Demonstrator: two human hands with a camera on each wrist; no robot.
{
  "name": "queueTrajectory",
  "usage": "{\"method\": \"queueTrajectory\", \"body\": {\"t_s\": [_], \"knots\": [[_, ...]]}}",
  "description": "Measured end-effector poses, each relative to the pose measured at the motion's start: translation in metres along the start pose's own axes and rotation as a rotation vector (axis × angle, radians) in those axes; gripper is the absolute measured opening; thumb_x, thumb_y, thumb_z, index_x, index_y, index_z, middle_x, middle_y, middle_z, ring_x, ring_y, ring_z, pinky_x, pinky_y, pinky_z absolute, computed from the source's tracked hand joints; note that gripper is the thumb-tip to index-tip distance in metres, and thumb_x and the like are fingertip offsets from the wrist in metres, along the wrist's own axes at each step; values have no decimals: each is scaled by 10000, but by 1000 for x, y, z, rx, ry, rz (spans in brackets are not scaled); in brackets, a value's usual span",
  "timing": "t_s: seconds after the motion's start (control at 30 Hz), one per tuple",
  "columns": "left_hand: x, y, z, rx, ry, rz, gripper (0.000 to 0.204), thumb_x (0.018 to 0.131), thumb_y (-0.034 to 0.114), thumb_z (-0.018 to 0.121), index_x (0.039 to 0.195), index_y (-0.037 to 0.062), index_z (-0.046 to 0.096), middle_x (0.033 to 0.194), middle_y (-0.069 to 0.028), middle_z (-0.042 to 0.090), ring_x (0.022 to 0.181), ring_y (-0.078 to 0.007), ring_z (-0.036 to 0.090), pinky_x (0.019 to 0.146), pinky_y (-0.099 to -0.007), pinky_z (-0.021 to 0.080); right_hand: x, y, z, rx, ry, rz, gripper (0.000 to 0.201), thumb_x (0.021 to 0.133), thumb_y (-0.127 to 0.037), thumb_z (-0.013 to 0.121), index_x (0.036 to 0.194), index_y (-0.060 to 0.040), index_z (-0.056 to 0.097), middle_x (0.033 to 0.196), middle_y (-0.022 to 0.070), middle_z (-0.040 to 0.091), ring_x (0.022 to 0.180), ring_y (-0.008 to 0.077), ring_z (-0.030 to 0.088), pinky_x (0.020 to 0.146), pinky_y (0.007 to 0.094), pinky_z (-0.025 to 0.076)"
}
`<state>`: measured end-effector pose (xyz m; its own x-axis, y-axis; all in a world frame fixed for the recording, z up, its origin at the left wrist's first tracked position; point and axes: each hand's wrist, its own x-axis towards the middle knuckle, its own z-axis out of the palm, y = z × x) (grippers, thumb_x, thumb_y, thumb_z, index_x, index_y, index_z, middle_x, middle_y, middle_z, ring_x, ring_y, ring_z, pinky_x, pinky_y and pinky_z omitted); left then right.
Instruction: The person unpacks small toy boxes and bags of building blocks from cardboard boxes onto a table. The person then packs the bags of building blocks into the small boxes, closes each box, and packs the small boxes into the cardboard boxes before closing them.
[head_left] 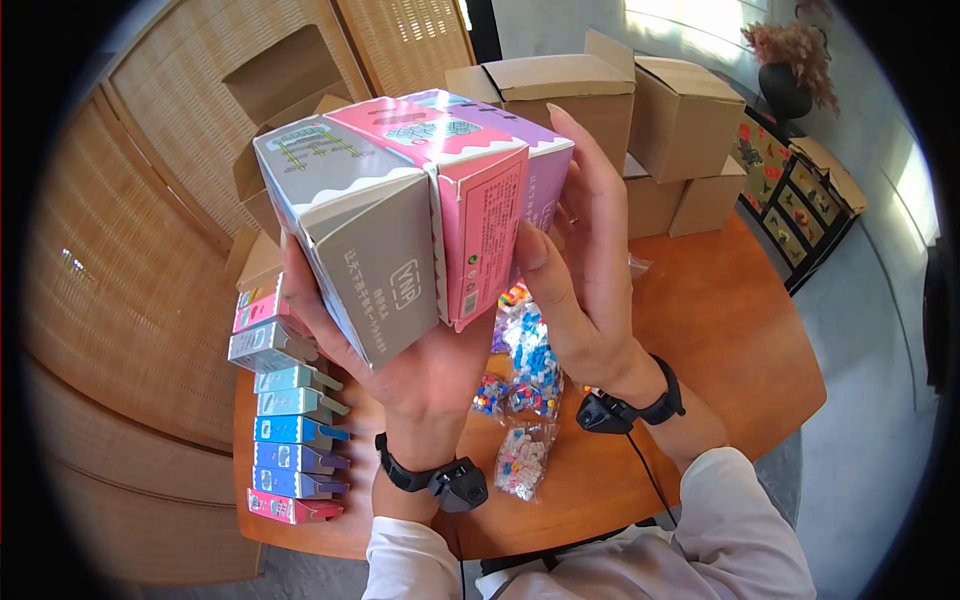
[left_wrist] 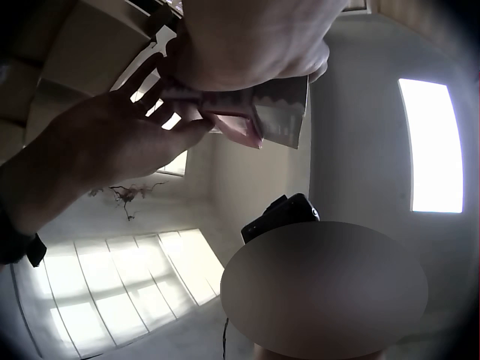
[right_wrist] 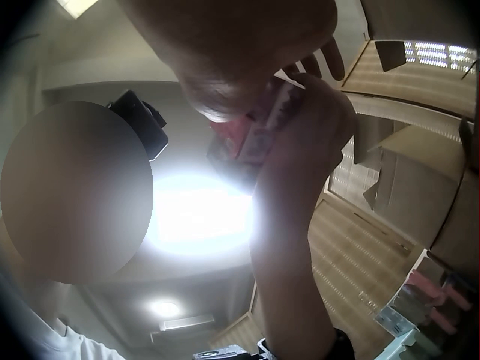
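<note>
Grey [head_left: 370, 270], pink [head_left: 480, 235] and purple [head_left: 545, 180] cardboard boxes stand side by side in a block, raised above the table. My left hand [head_left: 430, 360] supports and grips the block from below and from the left, its fingers along the grey box's outer side. With its thumb at the front by the pink and purple boxes, my right hand [head_left: 590, 270] holds the right end; its other fingers reach up along the purple box's side. In the left wrist view, the grey box [left_wrist: 281, 112] shows below the left hand [left_wrist: 255, 37].
A row of small coloured boxes [head_left: 290, 455] lines the wooden table's [head_left: 700, 330] left edge. Clear bags of small bricks [head_left: 535, 360] lie beneath the hands. Large cardboard cartons [head_left: 570, 90] stand at the back. A black shelf [head_left: 800, 210] is at the right.
</note>
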<state>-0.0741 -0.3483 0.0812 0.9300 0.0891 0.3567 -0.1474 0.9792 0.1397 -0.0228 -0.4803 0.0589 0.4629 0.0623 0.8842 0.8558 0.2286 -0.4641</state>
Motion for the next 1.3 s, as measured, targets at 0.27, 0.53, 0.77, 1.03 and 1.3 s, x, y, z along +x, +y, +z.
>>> {"method": "queueTrajectory", "body": {"t_s": [0.27,0.53,0.77,1.03,1.3], "knots": [[-3,10,-13,-53,-258,-111,581,983,480,639,1440,127,571,1487,-62,574,1395,-267,497,1205,-486,346,4,-20,-15,-133,-36,67,821,906,20,659,1609,-27,237,1425,159,535,1252,225,598,1036,355,507],[-3,5,-7,88,-136,-31,603,951,533,642,1416,153,587,1429,-47,604,1352,-253,522,1187,-472,372,2,-27,-19,-309,-102,124,753,901,48,640,1581,-25,324,1451,143,521,1246,200,599,1025,351,511],[-3,12,-18,-11,-268,-50,638,955,583,612,1434,163,573,1459,-56,578,1372,-275,505,1184,-524,364,4,-24,-12,12,-142,177,907,871,-195,847,1582,-66,299,1506,120,461,1301,220,553,1034,360,500],[-1,5,-20,34,-242,-48,719,914,664,620,1447,184,566,1474,-45,566,1379,-281,495,1179,-520,367,5,-25,-11,-5,-13,180,931,784,-208,920,1499,-79,338,1448,109,487,1281,238,573,968,362,569],[1,6,-6,140,-71,56,663,937,600,606,1454,188,560,1473,-58,565,1386,-277,486,1181,-526,352,7,-22,-11,121,-12,220,684,947,-76,752,1499,-50,349,1420,130,500,1268,237,573,1009,363,547]]}}
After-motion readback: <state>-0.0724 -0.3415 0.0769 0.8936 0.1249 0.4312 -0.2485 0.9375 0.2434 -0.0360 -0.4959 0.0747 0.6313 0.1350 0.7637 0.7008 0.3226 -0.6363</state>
